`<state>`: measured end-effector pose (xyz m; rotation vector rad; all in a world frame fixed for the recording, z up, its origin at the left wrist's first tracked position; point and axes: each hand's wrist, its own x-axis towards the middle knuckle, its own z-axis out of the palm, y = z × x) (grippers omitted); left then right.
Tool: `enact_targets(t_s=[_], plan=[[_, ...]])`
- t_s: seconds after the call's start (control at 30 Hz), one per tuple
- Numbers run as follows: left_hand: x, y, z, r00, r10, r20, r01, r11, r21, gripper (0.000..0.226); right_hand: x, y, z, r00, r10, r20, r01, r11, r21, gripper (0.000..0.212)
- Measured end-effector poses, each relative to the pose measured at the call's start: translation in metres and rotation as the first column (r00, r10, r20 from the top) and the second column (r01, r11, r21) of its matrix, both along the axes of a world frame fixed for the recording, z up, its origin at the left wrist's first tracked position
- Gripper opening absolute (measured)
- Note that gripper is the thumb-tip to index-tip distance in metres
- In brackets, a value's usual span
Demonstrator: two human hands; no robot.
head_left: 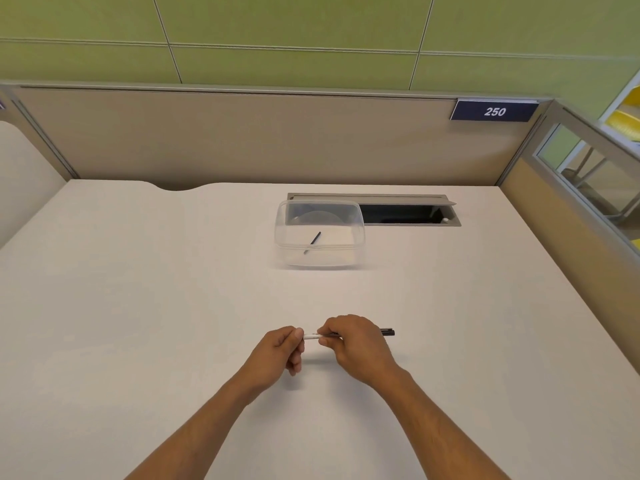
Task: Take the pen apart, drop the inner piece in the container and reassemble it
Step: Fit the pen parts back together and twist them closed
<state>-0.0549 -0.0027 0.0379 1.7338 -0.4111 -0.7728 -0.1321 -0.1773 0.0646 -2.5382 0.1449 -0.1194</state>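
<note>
A pen [313, 336] with a white barrel and a black end lies level between both hands, just above the desk. My left hand [285, 348] pinches its left end. My right hand [356, 344] wraps the middle, and the black end [388, 332] sticks out to the right. A clear plastic container [358, 251] stands farther back on the desk. Inside it lies a thin dark inner piece [312, 242], slanted on the bottom.
The white desk [138, 306] stretches wide around the hands. Behind the container a cable hatch [408, 213] is open in the desktop. Beige partition walls [242, 133] close off the back and right, with a sign reading 250 [494, 111].
</note>
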Motion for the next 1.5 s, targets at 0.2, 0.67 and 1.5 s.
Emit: enact_targets(t_s=[0.2, 0.67, 1.5], plan=[[-0.001, 0.001, -0.005, 0.980, 0.003, 0.198, -0.008, 1.000, 0.025, 0.032, -0.002, -0.001, 0.001, 0.998, -0.023, -0.056, 0.029, 0.994, 0.104, 0.010], [0.002, 0.008, -0.015, 0.822, -0.088, 0.563, 0.063, 0.996, 0.063, 0.022, 0.000, -0.005, 0.004, 0.965, 0.016, -0.260, 0.081, 0.931, 0.357, 0.012], [-0.001, 0.011, -0.020, 0.779, -0.098, 0.620, 0.061, 0.995, 0.082, 0.026, 0.002, -0.003, 0.005, 0.968, 0.003, -0.249, 0.094, 0.922, 0.377, 0.011]])
